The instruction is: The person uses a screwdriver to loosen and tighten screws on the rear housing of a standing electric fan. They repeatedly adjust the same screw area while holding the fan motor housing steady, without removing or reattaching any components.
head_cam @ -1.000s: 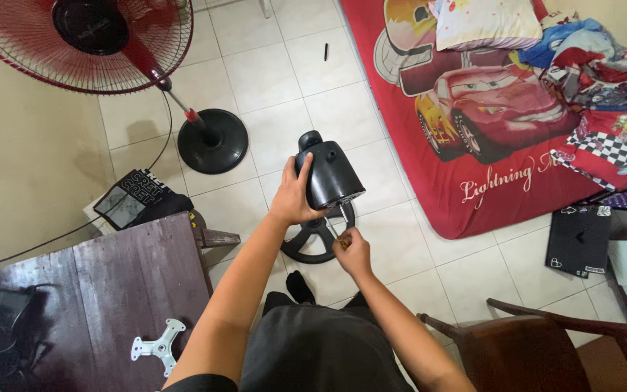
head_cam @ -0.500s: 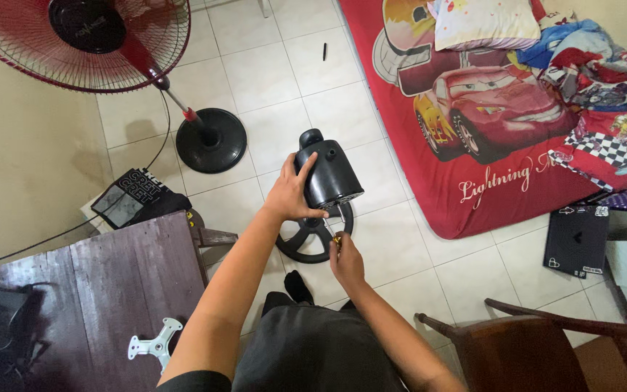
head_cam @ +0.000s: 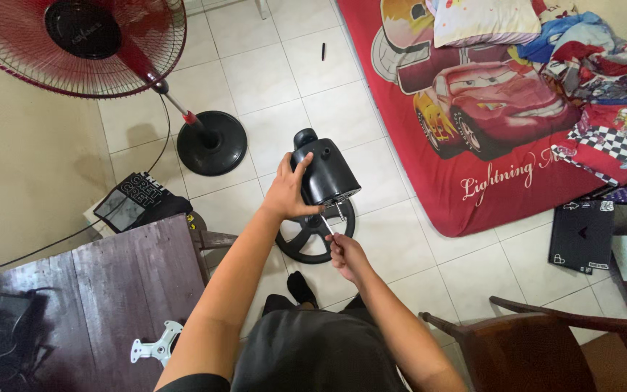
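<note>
Hands (head_cam: 288, 190) on black fan motor housing (head_cam: 326, 173)

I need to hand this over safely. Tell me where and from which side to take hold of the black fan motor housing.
Grip the black fan motor housing around its rounded upper body, coming from its free right side. The left hand already wraps the left flank, and the right hand works a thin tool at the open underside, where a metal shaft sticks out. The smooth dome probably offers the broadest, safest hold.

Red standing fan (head_cam: 81, 43) stood top left, red cartoon-car mattress (head_cam: 473, 109) on right, dark wood table (head_cam: 88, 297) btm left.
</note>
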